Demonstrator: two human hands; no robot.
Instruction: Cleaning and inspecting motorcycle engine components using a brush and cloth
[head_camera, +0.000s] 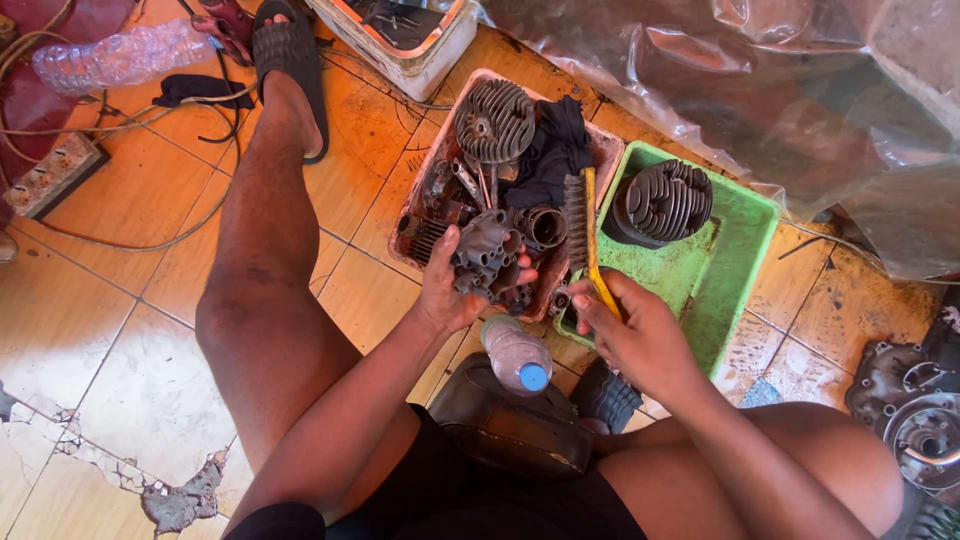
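Orange floor tiles (130, 210), cracked and stained, carry a pinkish tray (425, 170) of greasy engine parts, the landmark here. Over its near edge the left hand (450, 290) is clenched around a grey metal casting (490, 262). Just right of the tray the right hand (640, 335) grasps a wire brush (582, 230) by its yellow handle, long axis pointing away, bristles beside the casting. A clear bottle with a blue cap (516, 355) lies nearer than the tray; a green tub (735, 270) sits right of it.

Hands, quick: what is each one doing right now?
Left hand: closed around a grey metal engine part.
Right hand: closed on the yellow handle of a wire brush.
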